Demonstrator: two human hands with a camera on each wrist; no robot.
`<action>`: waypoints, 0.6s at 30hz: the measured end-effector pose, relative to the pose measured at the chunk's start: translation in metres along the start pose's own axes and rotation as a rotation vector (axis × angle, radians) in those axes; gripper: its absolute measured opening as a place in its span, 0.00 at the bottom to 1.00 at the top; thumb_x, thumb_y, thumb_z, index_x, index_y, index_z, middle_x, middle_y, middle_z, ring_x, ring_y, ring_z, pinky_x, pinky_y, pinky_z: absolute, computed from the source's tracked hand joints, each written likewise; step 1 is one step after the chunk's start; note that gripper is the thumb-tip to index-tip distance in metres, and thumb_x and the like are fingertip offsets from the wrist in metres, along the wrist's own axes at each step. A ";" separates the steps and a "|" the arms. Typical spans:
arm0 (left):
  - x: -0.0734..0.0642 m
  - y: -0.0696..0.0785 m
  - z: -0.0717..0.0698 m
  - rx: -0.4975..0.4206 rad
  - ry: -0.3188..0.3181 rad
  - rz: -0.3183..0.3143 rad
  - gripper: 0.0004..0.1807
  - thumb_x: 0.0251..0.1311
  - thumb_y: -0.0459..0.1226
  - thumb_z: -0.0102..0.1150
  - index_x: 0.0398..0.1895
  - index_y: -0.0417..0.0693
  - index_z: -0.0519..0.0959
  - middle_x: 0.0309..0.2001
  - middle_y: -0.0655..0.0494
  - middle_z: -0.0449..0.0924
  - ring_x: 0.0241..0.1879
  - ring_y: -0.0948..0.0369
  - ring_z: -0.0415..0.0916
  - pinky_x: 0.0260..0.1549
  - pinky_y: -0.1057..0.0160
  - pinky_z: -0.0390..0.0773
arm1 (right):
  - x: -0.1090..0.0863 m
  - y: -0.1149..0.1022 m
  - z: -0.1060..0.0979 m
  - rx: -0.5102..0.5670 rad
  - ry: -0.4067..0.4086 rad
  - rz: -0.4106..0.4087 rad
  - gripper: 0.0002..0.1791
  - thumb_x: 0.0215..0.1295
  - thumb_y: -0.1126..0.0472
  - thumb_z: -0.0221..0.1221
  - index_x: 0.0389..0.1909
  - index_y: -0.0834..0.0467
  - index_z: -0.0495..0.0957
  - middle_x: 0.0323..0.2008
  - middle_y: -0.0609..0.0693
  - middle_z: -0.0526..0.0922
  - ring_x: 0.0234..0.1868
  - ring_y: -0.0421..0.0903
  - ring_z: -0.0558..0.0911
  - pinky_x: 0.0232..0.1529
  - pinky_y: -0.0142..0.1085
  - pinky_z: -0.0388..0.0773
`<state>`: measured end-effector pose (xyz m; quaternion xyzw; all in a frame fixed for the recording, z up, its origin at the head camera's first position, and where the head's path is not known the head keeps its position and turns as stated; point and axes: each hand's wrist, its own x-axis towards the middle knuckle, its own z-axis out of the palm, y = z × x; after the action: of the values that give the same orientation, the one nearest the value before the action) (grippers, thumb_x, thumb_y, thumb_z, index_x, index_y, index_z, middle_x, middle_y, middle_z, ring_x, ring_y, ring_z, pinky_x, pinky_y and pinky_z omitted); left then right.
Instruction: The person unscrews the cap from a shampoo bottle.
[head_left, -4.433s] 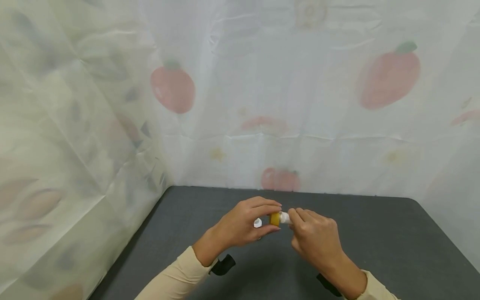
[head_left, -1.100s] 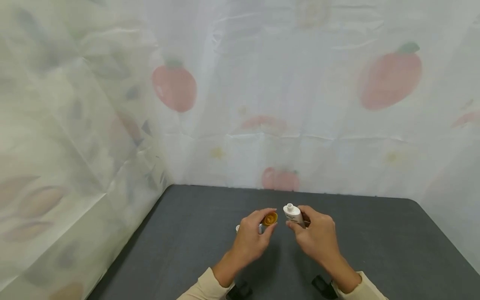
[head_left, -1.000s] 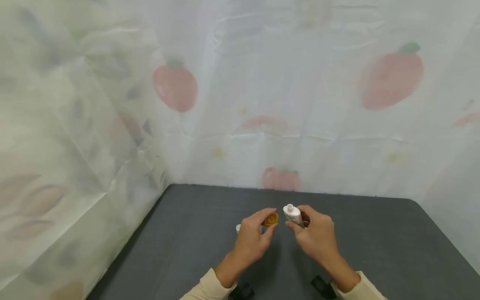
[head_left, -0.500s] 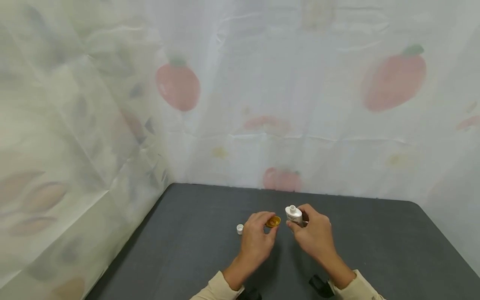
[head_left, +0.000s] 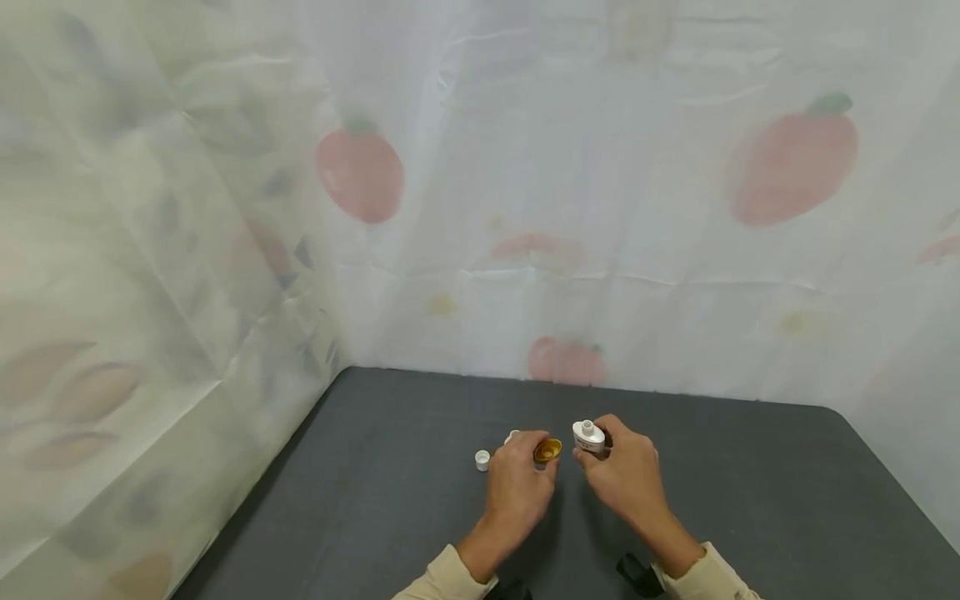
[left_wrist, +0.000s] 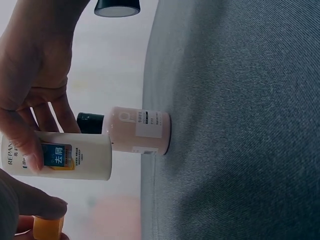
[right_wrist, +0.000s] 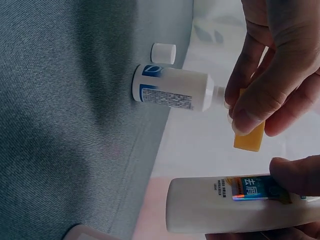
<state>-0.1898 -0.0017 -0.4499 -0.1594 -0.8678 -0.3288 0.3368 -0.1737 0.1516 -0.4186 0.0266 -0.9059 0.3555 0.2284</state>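
My left hand (head_left: pixel 519 483) pinches a yellow cap (head_left: pixel 548 451), its hollow side facing up, between thumb and fingers. To its right, my right hand (head_left: pixel 627 467) grips a white shampoo bottle (head_left: pixel 588 437) upright, its bare neck on top and a blue label (left_wrist: pixel 57 156) on its side. A short gap separates cap and bottle, and both are held above the table. Behind my left hand a second white bottle (right_wrist: pixel 175 87) with blue print and an uncapped neck stands on the table, mostly hidden in the head view. A small white cap (head_left: pixel 482 460) lies left of that hand.
A pink bottle (left_wrist: pixel 135 129) with a dark cap stands on the dark grey table (head_left: pixel 405 467); my right hand hides it in the head view. Pale fruit-printed curtains (head_left: pixel 465 167) hang along the table's back and left side.
Earlier the yellow cap was against the bottle's end; now they are apart and the bottle is upright. In the last second both hands sank slightly and my left hand moved right, uncovering the white cap.
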 end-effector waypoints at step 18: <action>-0.006 0.003 0.012 0.148 -0.037 -0.020 0.18 0.43 0.37 0.86 0.37 0.46 0.88 0.33 0.55 0.89 0.32 0.60 0.87 0.33 0.59 0.87 | 0.000 0.012 0.012 -0.033 -0.042 0.022 0.19 0.54 0.64 0.77 0.46 0.63 0.84 0.36 0.60 0.90 0.36 0.56 0.89 0.39 0.54 0.86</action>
<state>-0.1899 0.0085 -0.4597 -0.1314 -0.8973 -0.2639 0.3285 -0.1811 0.1529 -0.4333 0.0203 -0.9166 0.3422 0.2059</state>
